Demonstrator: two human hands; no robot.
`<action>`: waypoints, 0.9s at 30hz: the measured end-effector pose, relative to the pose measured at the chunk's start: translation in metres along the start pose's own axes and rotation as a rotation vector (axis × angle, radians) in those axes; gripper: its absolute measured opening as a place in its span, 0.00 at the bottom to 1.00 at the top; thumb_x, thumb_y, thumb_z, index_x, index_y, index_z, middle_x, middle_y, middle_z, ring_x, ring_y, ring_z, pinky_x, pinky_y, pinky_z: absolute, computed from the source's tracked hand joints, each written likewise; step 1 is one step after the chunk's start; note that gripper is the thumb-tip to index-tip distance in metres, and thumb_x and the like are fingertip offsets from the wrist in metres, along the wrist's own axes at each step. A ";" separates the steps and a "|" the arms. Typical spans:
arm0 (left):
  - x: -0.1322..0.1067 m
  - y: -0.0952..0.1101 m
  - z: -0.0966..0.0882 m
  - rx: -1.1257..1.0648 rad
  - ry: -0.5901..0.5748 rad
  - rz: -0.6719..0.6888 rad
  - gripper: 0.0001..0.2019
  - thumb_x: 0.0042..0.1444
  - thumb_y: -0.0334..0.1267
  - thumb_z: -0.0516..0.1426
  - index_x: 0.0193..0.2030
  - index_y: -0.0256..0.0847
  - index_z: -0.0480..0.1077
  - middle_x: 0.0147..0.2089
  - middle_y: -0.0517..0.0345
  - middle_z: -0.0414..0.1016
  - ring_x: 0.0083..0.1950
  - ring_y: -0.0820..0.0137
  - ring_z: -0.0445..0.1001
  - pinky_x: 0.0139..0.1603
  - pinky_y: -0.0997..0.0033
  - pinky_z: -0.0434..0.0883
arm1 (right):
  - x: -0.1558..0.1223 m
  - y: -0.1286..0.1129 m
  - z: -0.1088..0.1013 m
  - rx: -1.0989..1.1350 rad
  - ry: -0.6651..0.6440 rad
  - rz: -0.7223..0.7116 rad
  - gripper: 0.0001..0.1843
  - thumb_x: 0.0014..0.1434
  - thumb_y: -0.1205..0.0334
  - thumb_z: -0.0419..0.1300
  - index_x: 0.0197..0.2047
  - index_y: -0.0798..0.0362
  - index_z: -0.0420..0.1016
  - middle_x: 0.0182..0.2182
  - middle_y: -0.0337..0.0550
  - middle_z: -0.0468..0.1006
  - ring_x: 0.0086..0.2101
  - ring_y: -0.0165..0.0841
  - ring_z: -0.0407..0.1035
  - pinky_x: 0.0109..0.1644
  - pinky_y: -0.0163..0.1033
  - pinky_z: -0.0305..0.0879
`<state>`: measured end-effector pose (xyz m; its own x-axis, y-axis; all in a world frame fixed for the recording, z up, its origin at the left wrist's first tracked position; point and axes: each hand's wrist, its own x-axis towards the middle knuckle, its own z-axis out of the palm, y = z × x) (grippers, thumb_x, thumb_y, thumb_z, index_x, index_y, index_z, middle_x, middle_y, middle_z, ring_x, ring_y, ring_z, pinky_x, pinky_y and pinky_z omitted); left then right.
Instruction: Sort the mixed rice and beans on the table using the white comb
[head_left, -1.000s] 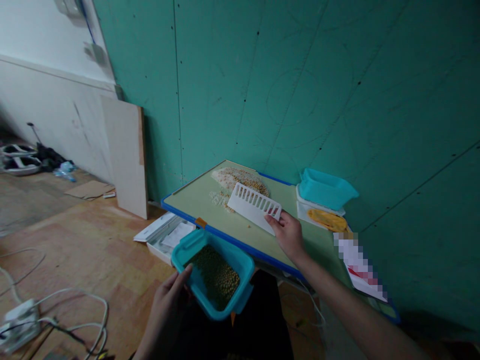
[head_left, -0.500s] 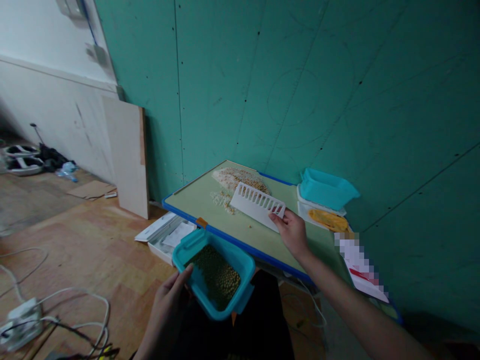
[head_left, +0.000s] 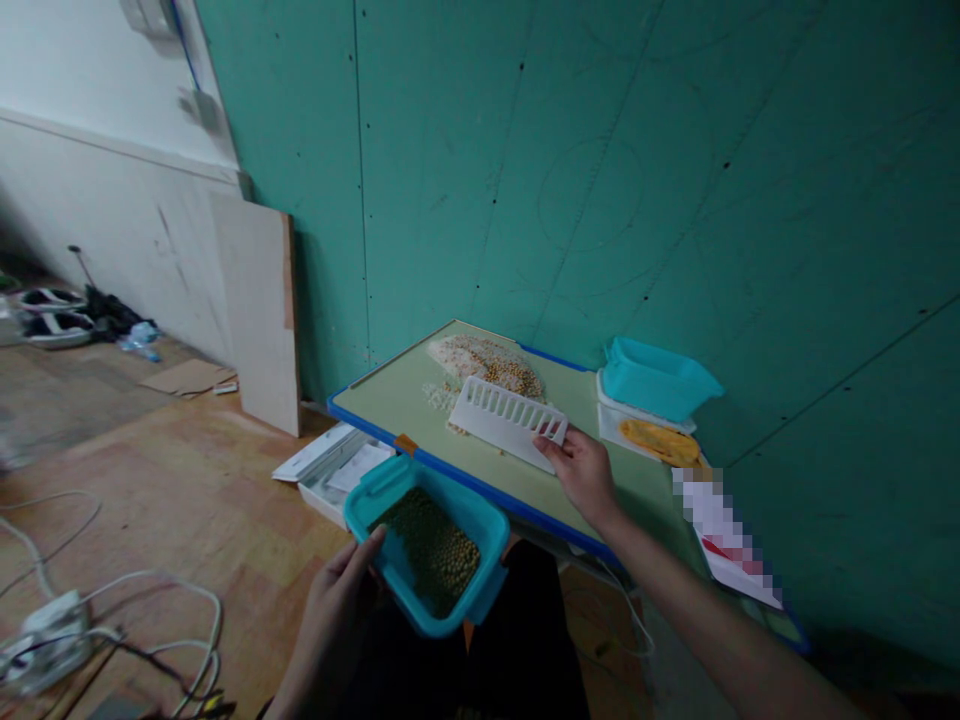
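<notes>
My left hand (head_left: 345, 580) grips the near left rim of a teal plastic tub (head_left: 480, 520), held just off the table's front edge above my lap. Dark green grains and pale round beans (head_left: 454, 562) lie inside it. My right hand (head_left: 581, 470) pinches the right end of a white slotted plastic scraper (head_left: 502, 415), which is tilted over the tabletop. Behind the scraper spreads a pile of mixed pale grains and tan beans (head_left: 487, 362). Some small white grains (head_left: 437, 397) lie loose to the left, partly hidden by the scraper.
The pale green table (head_left: 390, 400) has a blue edge and stands against a green wall. At its right are another teal tub (head_left: 660, 380), a yellow cloth-like item (head_left: 660, 440) and a white packet (head_left: 727, 540). An open white box (head_left: 322, 470) sits below left; cables and a power strip (head_left: 49, 640) lie on the floor.
My right hand has drawn the scraper slightly toward me and to the left, covering more of the loose grains. The tub in my left hand has stayed nearly still.
</notes>
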<state>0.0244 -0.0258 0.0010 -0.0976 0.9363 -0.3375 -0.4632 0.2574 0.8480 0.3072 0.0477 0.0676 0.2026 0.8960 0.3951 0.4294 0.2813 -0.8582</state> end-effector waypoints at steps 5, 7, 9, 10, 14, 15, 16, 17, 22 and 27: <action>0.003 -0.004 -0.004 -0.015 -0.002 -0.024 0.18 0.41 0.50 0.72 0.18 0.42 0.71 0.16 0.64 0.65 0.18 0.73 0.61 0.20 0.71 0.59 | -0.003 -0.002 0.002 0.027 -0.011 0.011 0.17 0.54 0.47 0.67 0.37 0.53 0.81 0.33 0.47 0.86 0.33 0.43 0.81 0.37 0.42 0.75; 0.004 -0.006 -0.005 -0.019 0.004 -0.027 0.19 0.41 0.50 0.71 0.18 0.42 0.71 0.16 0.64 0.65 0.18 0.73 0.61 0.20 0.71 0.58 | -0.004 -0.001 0.002 0.032 -0.003 0.011 0.17 0.54 0.47 0.67 0.36 0.53 0.81 0.33 0.47 0.86 0.34 0.43 0.80 0.37 0.42 0.75; 0.005 -0.007 -0.006 -0.013 -0.004 -0.031 0.19 0.43 0.51 0.71 0.17 0.43 0.70 0.15 0.64 0.65 0.17 0.73 0.61 0.20 0.71 0.57 | -0.005 -0.001 0.002 0.032 -0.002 0.013 0.17 0.53 0.47 0.67 0.35 0.53 0.81 0.32 0.47 0.86 0.33 0.44 0.80 0.37 0.43 0.76; 0.006 -0.007 -0.006 -0.008 -0.014 -0.031 0.19 0.43 0.51 0.71 0.17 0.43 0.70 0.15 0.64 0.65 0.17 0.73 0.61 0.20 0.71 0.57 | -0.005 -0.001 0.002 0.037 -0.002 0.014 0.17 0.53 0.46 0.67 0.35 0.53 0.81 0.32 0.47 0.86 0.34 0.44 0.80 0.38 0.43 0.76; 0.006 -0.006 -0.007 -0.016 -0.031 -0.037 0.20 0.41 0.51 0.72 0.17 0.43 0.69 0.15 0.65 0.64 0.17 0.75 0.59 0.20 0.73 0.55 | -0.005 -0.003 0.003 0.090 -0.007 0.017 0.19 0.52 0.44 0.68 0.35 0.53 0.81 0.34 0.49 0.86 0.36 0.46 0.81 0.40 0.44 0.77; 0.005 -0.005 -0.007 -0.017 -0.026 -0.038 0.20 0.41 0.51 0.72 0.17 0.43 0.69 0.15 0.65 0.65 0.18 0.75 0.59 0.20 0.73 0.56 | -0.005 -0.003 0.003 0.099 -0.010 0.017 0.19 0.52 0.44 0.68 0.35 0.53 0.81 0.34 0.49 0.86 0.36 0.46 0.81 0.41 0.45 0.77; 0.005 -0.004 -0.006 -0.014 -0.024 -0.037 0.20 0.41 0.51 0.72 0.17 0.43 0.69 0.15 0.65 0.65 0.18 0.74 0.60 0.20 0.73 0.56 | -0.005 -0.003 0.003 0.102 -0.018 0.017 0.19 0.52 0.45 0.68 0.36 0.53 0.82 0.35 0.49 0.86 0.37 0.46 0.81 0.41 0.45 0.77; 0.004 -0.003 -0.005 -0.010 -0.024 -0.033 0.20 0.41 0.50 0.72 0.16 0.43 0.69 0.16 0.64 0.66 0.19 0.74 0.61 0.21 0.73 0.57 | -0.005 -0.002 0.003 0.101 -0.027 0.015 0.19 0.52 0.45 0.68 0.36 0.53 0.82 0.35 0.49 0.86 0.37 0.45 0.81 0.42 0.45 0.77; -0.002 0.005 0.001 0.015 -0.015 -0.010 0.19 0.43 0.50 0.71 0.16 0.44 0.69 0.16 0.63 0.65 0.19 0.71 0.62 0.22 0.70 0.60 | -0.004 0.000 0.002 0.069 -0.050 0.004 0.20 0.52 0.43 0.68 0.35 0.52 0.82 0.35 0.49 0.86 0.36 0.45 0.81 0.41 0.47 0.78; -0.002 0.005 0.000 0.023 -0.005 0.004 0.18 0.41 0.50 0.71 0.18 0.43 0.70 0.17 0.64 0.66 0.20 0.71 0.64 0.23 0.70 0.62 | -0.004 0.000 0.002 0.097 -0.061 -0.006 0.22 0.51 0.41 0.69 0.36 0.52 0.83 0.36 0.49 0.86 0.36 0.45 0.82 0.42 0.47 0.79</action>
<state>0.0222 -0.0263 0.0056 -0.0950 0.9383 -0.3326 -0.4421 0.2596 0.8586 0.3049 0.0449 0.0651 0.1446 0.9126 0.3825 0.3428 0.3164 -0.8845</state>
